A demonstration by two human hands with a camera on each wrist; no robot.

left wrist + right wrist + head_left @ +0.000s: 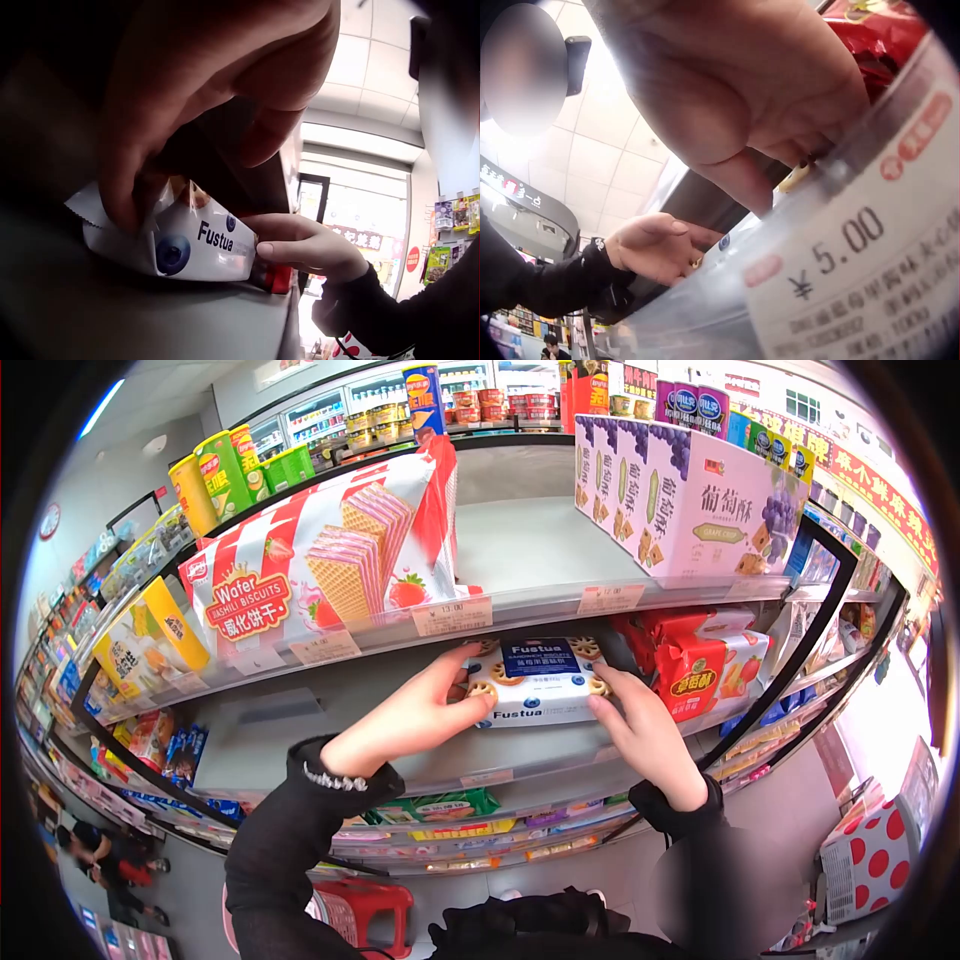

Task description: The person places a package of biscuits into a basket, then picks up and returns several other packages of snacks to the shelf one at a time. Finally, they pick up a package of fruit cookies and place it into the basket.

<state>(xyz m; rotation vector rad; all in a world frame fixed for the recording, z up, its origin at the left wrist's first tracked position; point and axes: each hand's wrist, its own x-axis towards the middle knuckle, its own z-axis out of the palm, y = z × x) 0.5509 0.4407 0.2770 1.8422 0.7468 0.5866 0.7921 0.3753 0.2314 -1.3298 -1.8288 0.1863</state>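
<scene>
A white and blue Fustua biscuit pack (540, 682) lies on the second shelf, label up, in the head view. My left hand (415, 705) grips its left end, thumb at the front and fingers behind. At the right end, my right hand (650, 732) holds it between thumb and fingers. The left wrist view shows the pack (206, 244) resting on the grey shelf, the left hand (217, 75) curled over its near end and the right hand (315, 246) at the far end. A price label (847, 262) partly hides the pack in the right wrist view.
Red strawberry packs (700, 665) stand right of the hands. Above, the upper shelf's edge (540, 605) carries a large wafer bag (330, 550) and grape crisp boxes (710, 510). A red stool (385, 910) is below, and a person (110, 860) is at the lower left.
</scene>
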